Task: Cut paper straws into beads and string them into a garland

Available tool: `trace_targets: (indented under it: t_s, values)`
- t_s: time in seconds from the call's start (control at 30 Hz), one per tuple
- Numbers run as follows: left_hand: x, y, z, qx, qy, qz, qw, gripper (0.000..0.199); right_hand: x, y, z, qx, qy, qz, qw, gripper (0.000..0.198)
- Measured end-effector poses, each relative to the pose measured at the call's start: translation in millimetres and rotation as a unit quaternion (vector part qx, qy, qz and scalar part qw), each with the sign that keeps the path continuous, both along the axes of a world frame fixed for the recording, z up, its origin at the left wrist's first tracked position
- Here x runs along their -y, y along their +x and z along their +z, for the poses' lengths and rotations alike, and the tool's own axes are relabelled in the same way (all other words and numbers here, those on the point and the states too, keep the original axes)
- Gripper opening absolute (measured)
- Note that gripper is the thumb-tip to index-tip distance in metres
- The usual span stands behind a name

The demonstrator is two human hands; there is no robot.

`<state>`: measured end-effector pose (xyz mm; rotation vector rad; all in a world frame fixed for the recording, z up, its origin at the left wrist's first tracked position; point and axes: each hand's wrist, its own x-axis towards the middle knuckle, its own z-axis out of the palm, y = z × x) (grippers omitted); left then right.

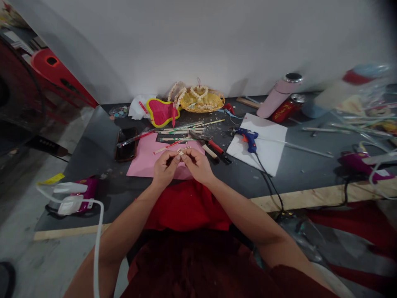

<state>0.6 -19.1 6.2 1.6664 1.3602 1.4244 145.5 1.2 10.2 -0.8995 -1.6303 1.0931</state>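
Note:
My left hand [166, 164] and my right hand [197, 164] meet over the table's near edge. Between their pinched fingertips is a small curved string of cream-coloured pieces [183, 149], partly hidden by the fingers. Under them lies a pink sheet [144, 159]. Just beyond are thin wooden sticks [180, 132], a red stick [167, 147] and pliers with red and pale handles [214, 148]. Farther back, a yellow woven basket [189, 104] holds a ring of similar cream pieces [199, 93].
A blue glue gun [249, 138] rests on a white sheet [273, 153], its cord trailing over the front edge. Pink bottle [277, 97] and red can [287, 108] stand behind. On the left are a phone [126, 145] and a purple power strip [88, 194] with white plugs.

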Motion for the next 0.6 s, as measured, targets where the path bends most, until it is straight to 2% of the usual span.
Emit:
trace_targets:
  t_s: [0.2, 0.6]
  values:
    - [-0.5, -0.2, -0.3, -0.005, -0.002, -0.008, 1.000, 0.015, -0.5, 1.2, 0.2, 0.002, -0.021, 0.004, 1.000, 0.017]
    - [-0.1, -1.3, -0.5, -0.021, 0.006, -0.002, 1.000, 0.011, -0.7, 2.4, 0.4, 0.022, 0.004, 0.000, 1.000, 0.015]
